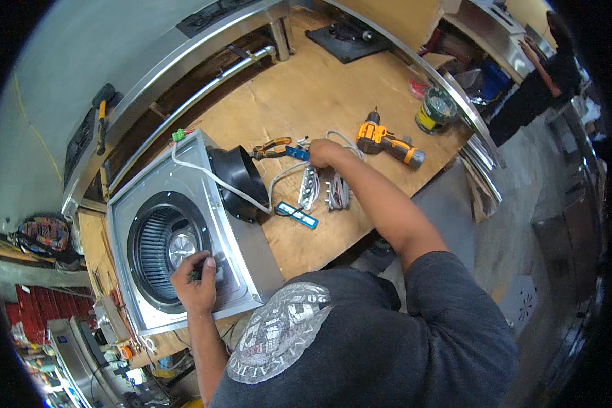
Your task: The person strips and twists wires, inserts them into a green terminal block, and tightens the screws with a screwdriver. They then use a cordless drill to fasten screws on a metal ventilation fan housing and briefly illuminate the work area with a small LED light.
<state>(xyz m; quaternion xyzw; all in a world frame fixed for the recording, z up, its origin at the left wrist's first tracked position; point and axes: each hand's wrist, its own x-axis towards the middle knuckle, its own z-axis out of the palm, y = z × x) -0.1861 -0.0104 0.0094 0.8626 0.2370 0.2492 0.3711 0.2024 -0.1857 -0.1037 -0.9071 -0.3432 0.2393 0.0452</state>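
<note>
A square metal fan housing (232,248) lies on the bench, with a round black-rimmed blower wheel (154,248) in its face and a black duct collar (236,178) on its side. My left hand (196,280) is over the wheel's near rim, fingers curled and thumb against them; what they hold is too small to make out. Across the bench, my right hand (325,154) has its fingers closed beside a blue strip-shaped piece (297,153) and pale cables; its grip is hidden. Orange-handled pliers (272,147) lie left of it. Below are a white strip with round knobs (309,187) and a bundled cable (338,192).
A yellow-and-black cordless drill (387,141) and a green tub (436,111) are to the right on the wooden bench (251,102). A blue bar-shaped piece (296,215) lies near the housing. A metal frame rail (183,51) spans the back. Another person (544,78) stands at far right.
</note>
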